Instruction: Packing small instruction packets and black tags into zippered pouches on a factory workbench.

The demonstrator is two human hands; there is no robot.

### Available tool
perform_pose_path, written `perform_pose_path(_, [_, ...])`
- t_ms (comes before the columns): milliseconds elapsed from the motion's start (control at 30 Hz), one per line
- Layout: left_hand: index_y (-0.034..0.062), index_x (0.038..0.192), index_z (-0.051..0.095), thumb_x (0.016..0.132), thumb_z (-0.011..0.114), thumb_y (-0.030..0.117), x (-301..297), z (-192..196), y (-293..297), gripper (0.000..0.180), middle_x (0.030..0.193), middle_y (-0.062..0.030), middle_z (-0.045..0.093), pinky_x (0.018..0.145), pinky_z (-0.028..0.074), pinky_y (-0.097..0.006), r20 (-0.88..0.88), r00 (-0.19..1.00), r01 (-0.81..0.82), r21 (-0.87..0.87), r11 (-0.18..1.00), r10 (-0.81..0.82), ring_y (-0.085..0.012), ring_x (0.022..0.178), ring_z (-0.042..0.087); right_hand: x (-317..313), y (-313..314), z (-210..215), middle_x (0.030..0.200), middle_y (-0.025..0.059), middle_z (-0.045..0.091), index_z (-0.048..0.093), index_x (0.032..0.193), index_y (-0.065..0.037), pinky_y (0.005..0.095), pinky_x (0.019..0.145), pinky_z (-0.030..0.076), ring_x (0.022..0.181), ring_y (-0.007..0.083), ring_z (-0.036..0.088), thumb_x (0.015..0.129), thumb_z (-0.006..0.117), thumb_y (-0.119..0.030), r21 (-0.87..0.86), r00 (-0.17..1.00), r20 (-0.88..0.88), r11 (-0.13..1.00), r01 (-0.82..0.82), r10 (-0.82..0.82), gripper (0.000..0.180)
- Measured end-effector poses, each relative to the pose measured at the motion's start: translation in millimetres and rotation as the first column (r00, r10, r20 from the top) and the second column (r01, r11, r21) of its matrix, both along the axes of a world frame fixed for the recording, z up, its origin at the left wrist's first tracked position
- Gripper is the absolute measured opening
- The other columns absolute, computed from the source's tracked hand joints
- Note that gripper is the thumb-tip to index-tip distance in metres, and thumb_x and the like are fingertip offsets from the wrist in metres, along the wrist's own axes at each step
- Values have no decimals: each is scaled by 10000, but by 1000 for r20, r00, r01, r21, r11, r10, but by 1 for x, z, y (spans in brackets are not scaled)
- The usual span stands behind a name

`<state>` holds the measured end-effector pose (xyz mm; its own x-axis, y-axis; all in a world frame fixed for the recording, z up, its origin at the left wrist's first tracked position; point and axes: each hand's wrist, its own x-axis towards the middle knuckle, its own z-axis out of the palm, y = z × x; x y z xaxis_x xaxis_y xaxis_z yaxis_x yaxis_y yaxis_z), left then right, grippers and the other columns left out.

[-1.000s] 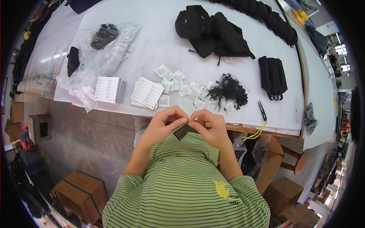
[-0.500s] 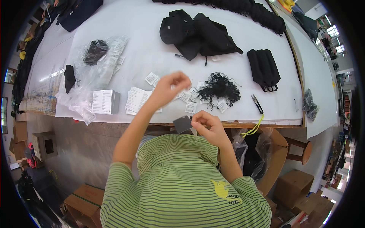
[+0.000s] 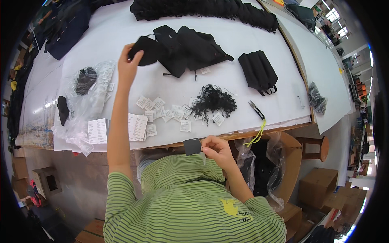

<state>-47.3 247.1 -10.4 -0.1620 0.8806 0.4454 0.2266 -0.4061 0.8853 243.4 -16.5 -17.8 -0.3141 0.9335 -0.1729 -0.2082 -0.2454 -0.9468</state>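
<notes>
My left hand [image 3: 131, 60] reaches out over the table and pinches the edge of a black fabric pouch [image 3: 148, 51], lifted beside the left end of a pile of black fabric pouches [image 3: 200, 48]. Close to my waist, just off the table's front edge, my right hand [image 3: 219, 150] is closed on a dark grey hang tag [image 3: 192, 146]. A small pale slip [image 3: 204, 158] hangs below its fingers. Between the hands lie loose white labels [image 3: 177, 112] and a tangle of black strings [image 3: 214, 103].
Thread snips [image 3: 256, 110] with a yellow-green cord lie right of the strings, below a stack of black pouches [image 3: 258, 72]. Printed white cards [image 3: 98, 130] and a clear plastic bag [image 3: 101, 81] are at left. A long black row [image 3: 202, 10] lines the back. An open carton [image 3: 289, 162] stands below the table.
My left hand has moved from above the labels to the far left and taken hold of a black pouch. The right hand keeps the tag near my waist. The view has shifted.
</notes>
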Motion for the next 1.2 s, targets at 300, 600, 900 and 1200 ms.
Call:
perform_pose_path(300, [49, 1090, 639, 868, 631, 316, -22, 3, -50, 348, 959, -41, 627, 813, 434, -258, -147, 935, 223, -464, 857, -323, -131, 884, 575, -3, 24, 9, 688, -66, 523, 594, 834, -29, 191, 591, 367, 639, 14, 453, 846, 636, -104, 23, 979, 140, 988, -153, 148, 87])
perform_pose_path(600, [124, 1011, 667, 758, 670, 86, 61, -29, -163, 256, 1127, -21, 572, 855, 416, -329, -675, 519, 406, -346, 846, -525, -242, 1044, 496, 12, 23, 3, 724, -52, 544, 587, 841, -25, 189, 599, 361, 652, 17, 451, 854, 630, -99, -85, 988, 153, 996, 10, 3, 86])
perform_pose_path(900, [104, 841, 619, 644, 706, 41, 63, -17, -206, 224, 1047, -47, 565, 808, 406, -360, -553, 822, 87, -117, 989, -138, -243, 919, 499, -35, 44, -5, 555, -50, 414, 625, 857, -38, 205, 473, 272, 506, 26, 340, 818, 662, -75, 289, 824, 519, 954, 84, -229, 65])
perform_pose_path(1200, [58, 809, 665, 671, 727, 34, 44, -3, -234, 153, 679, -17, 513, 544, 342, -273, -303, 952, -127, -283, 951, 36, -128, 609, 454, -84, 55, -2, 553, 21, 469, 635, 862, -79, 310, 473, 353, 479, 163, 450, 801, 664, -120, 590, 790, 549, 796, -133, -275, 79])
